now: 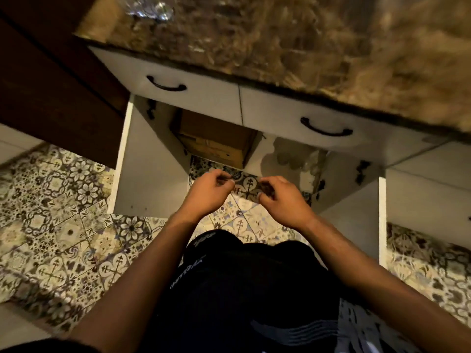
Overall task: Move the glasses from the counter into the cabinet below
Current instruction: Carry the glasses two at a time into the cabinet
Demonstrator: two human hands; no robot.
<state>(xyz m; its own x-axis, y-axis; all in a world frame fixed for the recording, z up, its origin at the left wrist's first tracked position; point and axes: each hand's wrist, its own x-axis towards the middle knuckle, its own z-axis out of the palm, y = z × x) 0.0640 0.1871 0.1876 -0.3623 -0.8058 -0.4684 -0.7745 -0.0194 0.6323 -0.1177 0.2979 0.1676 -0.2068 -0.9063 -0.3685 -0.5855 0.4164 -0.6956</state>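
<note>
Left hand [207,193] and right hand [281,200] half-curled, empty, before open cabinet [150,169]. Glasses [149,7] blurred on bench [280,42]. Cardboard box [216,138] inside; print unreadable.

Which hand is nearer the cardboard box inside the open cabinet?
Left. The left hand hangs just below the cardboard box, in front of the cabinet opening; the right hand sits farther to the box's right.

Cabinet mouth: the cabinet [254,159] stood open, both doors swung wide.
Left side: a cardboard box [216,138] filled the back.
Right side: glasses [295,155] crowded the shelf.
Overhead: two drawer fronts [193,90] and the table [280,39] edge overhung the opening.
</note>
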